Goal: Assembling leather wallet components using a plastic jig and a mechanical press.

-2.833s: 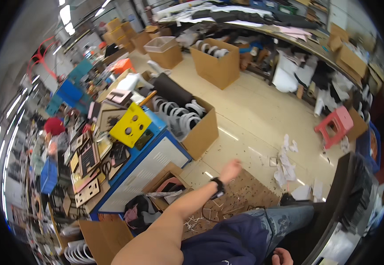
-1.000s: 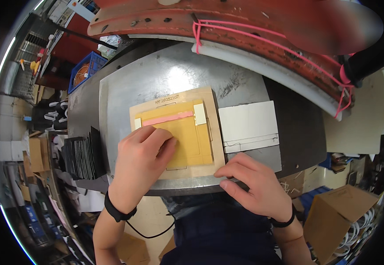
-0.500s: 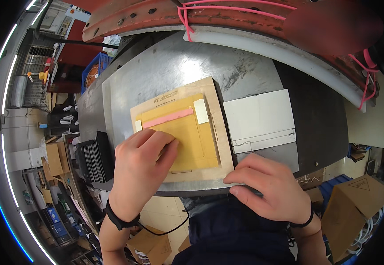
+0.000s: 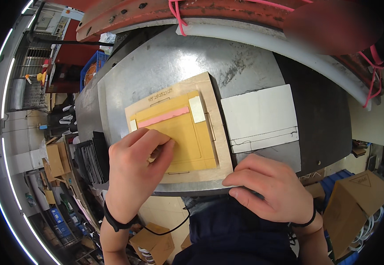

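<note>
Bench, seen from the head. A pale wooden board (image 4: 225,171) lies flat on a metal plate (image 4: 152,70), turned slightly askew, its near edge close to the near edge of the plate. On the board sits a yellow panel (image 4: 185,139). A pink strip (image 4: 164,116) runs across the panel's upper part, between a larger cream pad (image 4: 197,109) at right and a smaller one at left.

Left hand (image 4: 140,154): over the panel's lower left part, fingers curled, thumb and forefinger tips drawn together. The back of the hand screens the gap, so I cannot tell whether anything is pinched there.

Right hand (image 4: 269,187): forefinger at the board's near right corner, thumb below it and parted from it, other fingers loosely bent; no object seen between them.

A white sheet (image 4: 262,115) with dark lines along its near side lies on the plate, just right of the board. A stack of black sheets (image 4: 92,161) stands at left. Beyond the plate, a red beam (image 4: 227,13) with pink cord (image 4: 177,15) and a white bar (image 4: 245,40) crosses above.
</note>
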Available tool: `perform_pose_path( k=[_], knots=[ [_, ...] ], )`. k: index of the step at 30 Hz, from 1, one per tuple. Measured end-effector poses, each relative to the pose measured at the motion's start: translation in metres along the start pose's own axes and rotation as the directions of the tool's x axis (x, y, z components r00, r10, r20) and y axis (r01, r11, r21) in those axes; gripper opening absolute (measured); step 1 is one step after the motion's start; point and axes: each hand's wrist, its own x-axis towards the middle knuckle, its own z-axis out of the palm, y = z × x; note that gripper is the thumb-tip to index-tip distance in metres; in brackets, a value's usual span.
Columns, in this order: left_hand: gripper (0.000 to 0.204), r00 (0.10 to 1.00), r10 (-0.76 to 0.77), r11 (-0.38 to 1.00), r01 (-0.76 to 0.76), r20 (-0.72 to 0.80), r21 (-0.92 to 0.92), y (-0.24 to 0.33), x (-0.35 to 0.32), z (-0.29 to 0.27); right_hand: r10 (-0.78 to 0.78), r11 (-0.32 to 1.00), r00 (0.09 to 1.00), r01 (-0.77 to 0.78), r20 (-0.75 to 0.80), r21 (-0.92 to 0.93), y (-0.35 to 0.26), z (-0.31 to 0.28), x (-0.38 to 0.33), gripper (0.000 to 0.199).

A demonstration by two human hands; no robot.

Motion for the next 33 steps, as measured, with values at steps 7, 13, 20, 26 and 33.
perform_pose_path(
  k=[7,13,20,26,33],
  knots=[
    [0.01,0.999,-0.039,0.999,0.039,0.019,-0.01,0.004,0.001,0.002,0.033,0.999,0.999,-0.033,0.0,0.008,-0.001,-0.001,0.0,0.015],
    [0.013,0.999,-0.037,0.999,0.038,0.007,-0.027,0.003,-0.001,0.005,0.065,0.998,0.998,-0.065,0.0,0.017,-0.002,-0.001,0.0,0.017],
    [0.017,0.998,-0.007,0.997,0.011,-0.064,0.077,0.001,-0.008,0.015,-0.021,1.0,0.999,0.021,-0.028,-0.013,0.001,0.002,-0.001,0.015],
    [0.018,0.998,-0.002,0.997,0.007,-0.067,0.076,0.003,-0.009,0.017,-0.024,1.0,0.999,0.024,-0.032,-0.021,0.001,0.003,-0.004,0.016],
    [0.015,0.997,-0.079,0.996,0.078,-0.021,-0.041,-0.002,0.003,0.015,-0.016,1.0,0.999,0.015,-0.046,-0.021,0.006,-0.002,-0.001,0.017]
  ],
)
